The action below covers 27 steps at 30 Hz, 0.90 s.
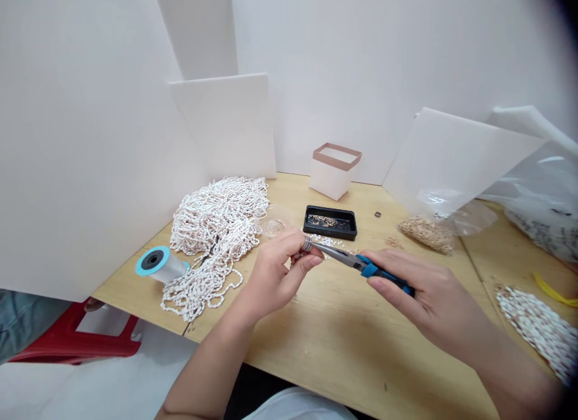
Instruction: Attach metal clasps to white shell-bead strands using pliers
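My right hand (424, 293) is closed round the blue handles of thin-nosed pliers (356, 261), whose tips point left to my left fingertips. My left hand (280, 269) is pinched shut, a silver ring on one finger, holding something too small to make out at the plier tips. Both hands hover over the wooden table (334, 341). Just behind them lies a short strand of white beads (327, 241) and a black tray (330, 222) with small gold parts.
A big heap of white bead strands (217, 227) and a spool with a teal end (158, 263) lie at left. A white box (334, 170), plastic bags (456, 212), loose gold bits (427, 233) and more beads (537, 326) lie behind and right. White boards wall the table.
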Motion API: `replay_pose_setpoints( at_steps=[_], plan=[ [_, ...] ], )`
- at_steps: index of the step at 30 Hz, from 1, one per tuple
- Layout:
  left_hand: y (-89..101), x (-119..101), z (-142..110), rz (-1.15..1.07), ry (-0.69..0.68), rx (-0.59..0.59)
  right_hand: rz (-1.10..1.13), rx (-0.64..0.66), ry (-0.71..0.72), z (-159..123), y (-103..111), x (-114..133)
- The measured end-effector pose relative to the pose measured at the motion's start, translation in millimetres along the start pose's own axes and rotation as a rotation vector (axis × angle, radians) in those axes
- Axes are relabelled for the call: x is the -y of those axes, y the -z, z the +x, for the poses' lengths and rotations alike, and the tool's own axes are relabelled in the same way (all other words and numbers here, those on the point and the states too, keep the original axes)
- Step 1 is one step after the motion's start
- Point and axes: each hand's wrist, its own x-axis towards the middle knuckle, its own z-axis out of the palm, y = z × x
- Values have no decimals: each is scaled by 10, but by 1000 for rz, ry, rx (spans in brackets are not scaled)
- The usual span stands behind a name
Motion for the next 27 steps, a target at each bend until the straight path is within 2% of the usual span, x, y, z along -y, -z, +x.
replay_pose_setpoints(
  at_steps=[19, 23, 27],
  plan=[
    [153, -46, 54, -171, 241, 262, -372, -109, 250, -80, 105, -87],
    [111, -47, 40, -212, 274, 226, -349, -149, 242, -64, 101, -84],
    [2, -67, 36, -277, 260, 96, -94, -107, 111, -77, 31, -122]
  ],
)
